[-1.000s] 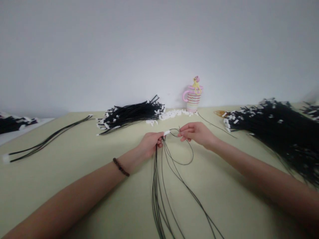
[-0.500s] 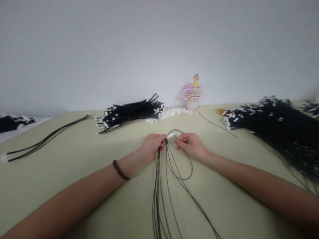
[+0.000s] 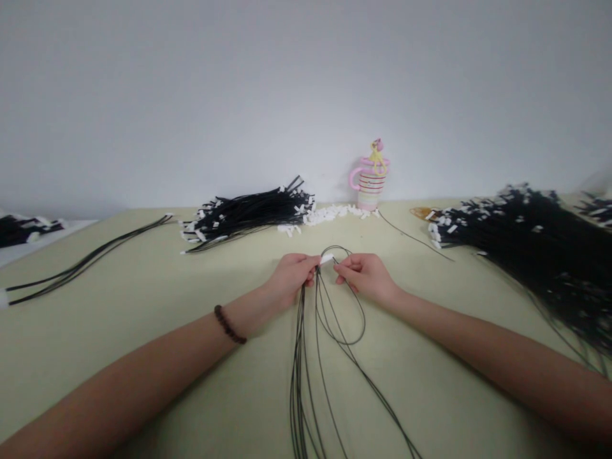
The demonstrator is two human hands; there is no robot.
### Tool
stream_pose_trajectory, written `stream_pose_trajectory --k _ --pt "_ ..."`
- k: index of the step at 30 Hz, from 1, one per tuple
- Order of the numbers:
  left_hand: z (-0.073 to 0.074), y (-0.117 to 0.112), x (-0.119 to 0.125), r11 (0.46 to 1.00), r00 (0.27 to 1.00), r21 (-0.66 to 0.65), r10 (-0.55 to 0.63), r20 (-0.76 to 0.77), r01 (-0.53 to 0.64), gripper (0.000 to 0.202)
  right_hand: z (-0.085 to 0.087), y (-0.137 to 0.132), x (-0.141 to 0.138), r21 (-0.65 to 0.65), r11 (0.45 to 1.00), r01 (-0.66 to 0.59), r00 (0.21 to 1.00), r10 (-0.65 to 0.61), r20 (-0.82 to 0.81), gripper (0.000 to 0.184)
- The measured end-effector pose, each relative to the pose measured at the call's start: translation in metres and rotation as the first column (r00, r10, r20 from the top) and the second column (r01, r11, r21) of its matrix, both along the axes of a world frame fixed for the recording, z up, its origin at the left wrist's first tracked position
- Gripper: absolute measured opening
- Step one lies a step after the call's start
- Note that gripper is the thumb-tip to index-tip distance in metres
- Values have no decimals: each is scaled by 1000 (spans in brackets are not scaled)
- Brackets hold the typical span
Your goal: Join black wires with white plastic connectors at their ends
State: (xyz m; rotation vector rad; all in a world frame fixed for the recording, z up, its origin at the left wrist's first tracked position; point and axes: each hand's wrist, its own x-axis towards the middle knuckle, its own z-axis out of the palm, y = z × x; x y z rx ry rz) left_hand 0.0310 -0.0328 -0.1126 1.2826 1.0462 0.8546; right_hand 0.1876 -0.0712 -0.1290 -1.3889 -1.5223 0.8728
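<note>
My left hand (image 3: pixel 295 275) pinches a small white connector (image 3: pixel 327 258) between thumb and fingers. Thin black wires (image 3: pixel 297 370) hang from below that hand toward the near edge of the view. Just right of the connector, my right hand (image 3: pixel 359 274) is closed on the end of one black wire (image 3: pixel 362 326), which curves in a loop below the hand. The wire's tip points toward the connector; whether it touches is too small to tell. A dark beaded bracelet (image 3: pixel 228 325) circles my left wrist.
At the back lies a bundle of black wires with white connectors (image 3: pixel 248 213), beside loose white connectors (image 3: pixel 335 215) and a pink striped mug (image 3: pixel 371 185). A larger wire pile (image 3: pixel 521 236) fills the right side. A few joined wires (image 3: pixel 90 261) lie at left.
The wire end in my right hand sits slightly differently beside the connector. Both hands keep their hold, and the whole view has shifted a little.
</note>
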Motion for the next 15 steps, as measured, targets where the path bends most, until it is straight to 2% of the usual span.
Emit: stream_pose_trajectory --k 9,12,15 --pt "-6 -3 0 988 993 156 16 -120 3 27 -1 0 -1 18 1000 3 999 -2 -46 26" --pt "-8 -2 0 987 992 161 25 -125 -5 27 -4 1 -1 18 1000 12 997 -10 -71 24" --pt "-8 -2 -1 988 993 154 25 -113 -7 27 -9 3 0 76 997 19 997 -13 -80 23"
